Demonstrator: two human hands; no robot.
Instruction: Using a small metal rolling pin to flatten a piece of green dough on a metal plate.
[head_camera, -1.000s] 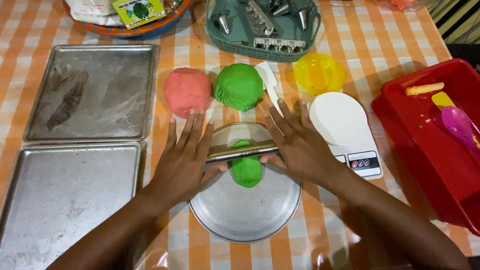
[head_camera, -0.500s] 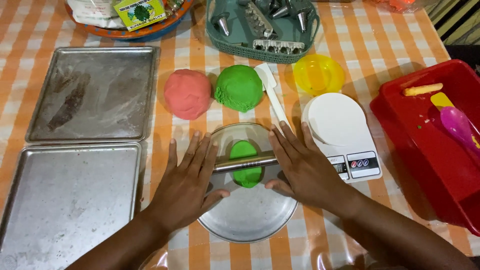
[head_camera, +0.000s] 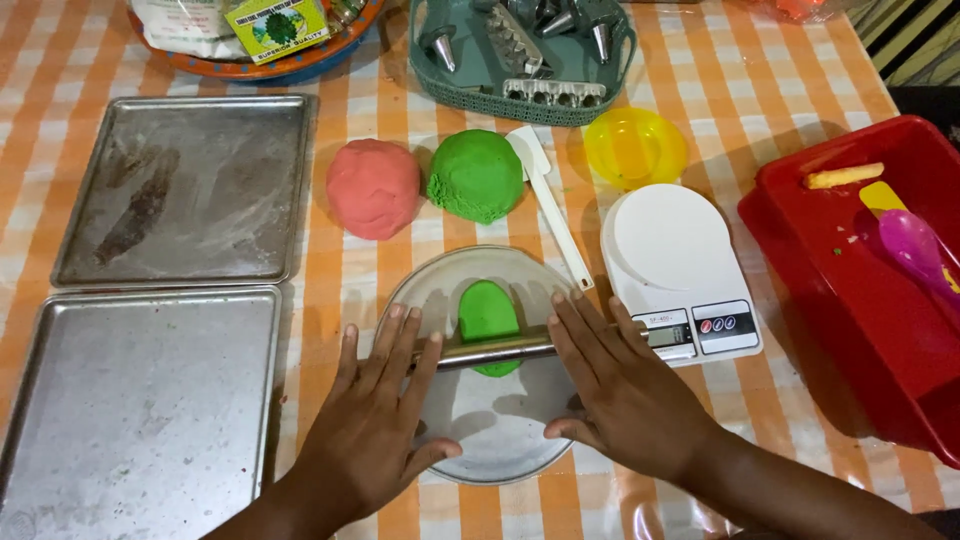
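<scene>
A flattened piece of green dough (head_camera: 487, 312) lies on a round metal plate (head_camera: 478, 420). A metal rolling pin (head_camera: 495, 352) rests across the near end of the dough. My left hand (head_camera: 375, 425) lies flat, fingers apart, on the pin's left end. My right hand (head_camera: 620, 385) lies flat on its right end. Behind the plate sit a pink dough ball (head_camera: 373, 188) and a green dough ball (head_camera: 476, 176).
Two metal baking trays (head_camera: 180, 190) (head_camera: 130, 410) lie at the left. A white spatula (head_camera: 548, 205), a yellow bowl (head_camera: 634, 147) and a white kitchen scale (head_camera: 680, 265) stand to the right, then a red tub (head_camera: 850, 290) with utensils. A green basket (head_camera: 520, 55) of piping tips is at the back.
Both hands have drawn the rolling pin toward me over the green dough, which now looks longer and flatter.
</scene>
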